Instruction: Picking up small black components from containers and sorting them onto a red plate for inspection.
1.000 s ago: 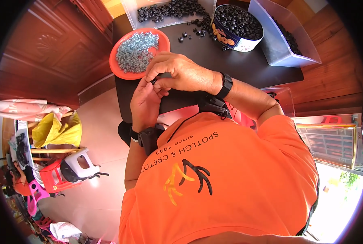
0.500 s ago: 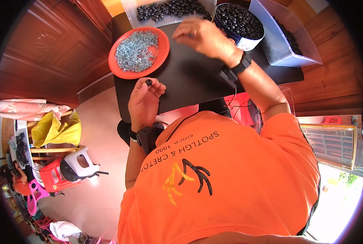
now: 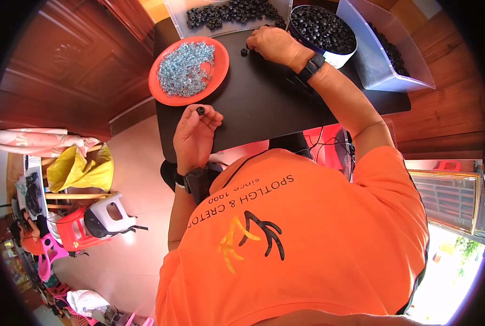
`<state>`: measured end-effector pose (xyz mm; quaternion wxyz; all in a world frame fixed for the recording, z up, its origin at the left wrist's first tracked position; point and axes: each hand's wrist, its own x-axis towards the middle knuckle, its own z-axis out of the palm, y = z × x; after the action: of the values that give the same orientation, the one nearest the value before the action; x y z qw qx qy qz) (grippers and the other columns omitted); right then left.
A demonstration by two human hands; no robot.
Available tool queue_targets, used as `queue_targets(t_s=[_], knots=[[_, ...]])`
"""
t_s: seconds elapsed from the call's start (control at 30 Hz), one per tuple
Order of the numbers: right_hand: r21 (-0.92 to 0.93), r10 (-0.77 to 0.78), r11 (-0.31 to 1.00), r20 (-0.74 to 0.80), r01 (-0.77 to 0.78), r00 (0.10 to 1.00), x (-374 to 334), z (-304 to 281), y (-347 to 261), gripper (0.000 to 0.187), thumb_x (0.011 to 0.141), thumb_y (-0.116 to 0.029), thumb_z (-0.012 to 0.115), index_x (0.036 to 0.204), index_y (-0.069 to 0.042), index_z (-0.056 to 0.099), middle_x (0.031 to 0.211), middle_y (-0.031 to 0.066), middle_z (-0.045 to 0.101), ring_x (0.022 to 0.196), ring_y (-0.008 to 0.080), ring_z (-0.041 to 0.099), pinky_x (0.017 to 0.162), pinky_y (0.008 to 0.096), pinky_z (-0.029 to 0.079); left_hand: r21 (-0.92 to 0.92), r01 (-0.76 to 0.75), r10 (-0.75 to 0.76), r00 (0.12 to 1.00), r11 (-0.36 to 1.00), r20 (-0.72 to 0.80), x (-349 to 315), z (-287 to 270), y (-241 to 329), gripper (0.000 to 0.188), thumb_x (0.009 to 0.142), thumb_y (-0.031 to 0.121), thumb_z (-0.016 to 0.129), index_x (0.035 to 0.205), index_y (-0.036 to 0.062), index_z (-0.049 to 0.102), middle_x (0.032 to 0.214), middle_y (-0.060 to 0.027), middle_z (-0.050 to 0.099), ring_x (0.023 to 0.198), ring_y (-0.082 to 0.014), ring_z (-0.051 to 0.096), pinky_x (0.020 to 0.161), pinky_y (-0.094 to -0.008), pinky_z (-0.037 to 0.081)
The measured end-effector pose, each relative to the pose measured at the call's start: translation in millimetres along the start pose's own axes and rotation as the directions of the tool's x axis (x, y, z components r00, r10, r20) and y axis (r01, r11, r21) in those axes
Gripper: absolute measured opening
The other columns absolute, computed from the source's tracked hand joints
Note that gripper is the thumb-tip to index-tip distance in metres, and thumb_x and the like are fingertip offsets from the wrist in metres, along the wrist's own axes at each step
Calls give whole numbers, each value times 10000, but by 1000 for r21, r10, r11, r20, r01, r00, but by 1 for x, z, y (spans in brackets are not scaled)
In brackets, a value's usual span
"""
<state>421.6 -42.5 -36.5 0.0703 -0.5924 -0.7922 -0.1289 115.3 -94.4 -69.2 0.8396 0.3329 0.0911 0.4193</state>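
While left hand (image 3: 194, 135) pinches piece (image 3: 200, 111), right (image 3: 277, 46) half-curled

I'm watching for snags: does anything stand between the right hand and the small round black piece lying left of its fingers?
Nothing visible does: the small round black piece lies on the flat black tabletop, close beside the right hand. Whether they touch is unclear.

A carved wooden panel (image 3: 57, 70) (reddish-brown) stands at far left. Nearer on the left: yellow sheeting (image 3: 82, 171), a white plastic stool (image 3: 101, 211), a pink plastic stool (image 3: 45, 264). A gold-edged frame (image 3: 477, 201) stands at right.
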Motion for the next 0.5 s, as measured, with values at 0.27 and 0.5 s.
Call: queue_targets(t_s=[0.27, 0.5], knots=[[494, 53, 868, -10, -42, 999, -5, -30, -24, 143, 827, -85, 612, 958, -34, 638, 953, 90, 658, 898, 263, 630, 772, 321, 501, 2, -2, 2, 1000, 1000, -7, -1, 0, 0, 184, 944, 172, 481, 1010, 5, 517, 971, -116, 547, 932, -245, 560, 860, -352, 443], [957, -47, 286, -41, 53, 998, -10, -65, -83, 146, 898, -50, 581, 1024, -23, 650, 931, 32, 647, 911, 124, 597, 833, 271, 472, 16, 18, -17, 1000, 1000, -24, 2, 3, 2, 175, 947, 180, 469, 996, 18, 514, 965, -104, 549, 913, -238, 569, 832, -340, 441]])
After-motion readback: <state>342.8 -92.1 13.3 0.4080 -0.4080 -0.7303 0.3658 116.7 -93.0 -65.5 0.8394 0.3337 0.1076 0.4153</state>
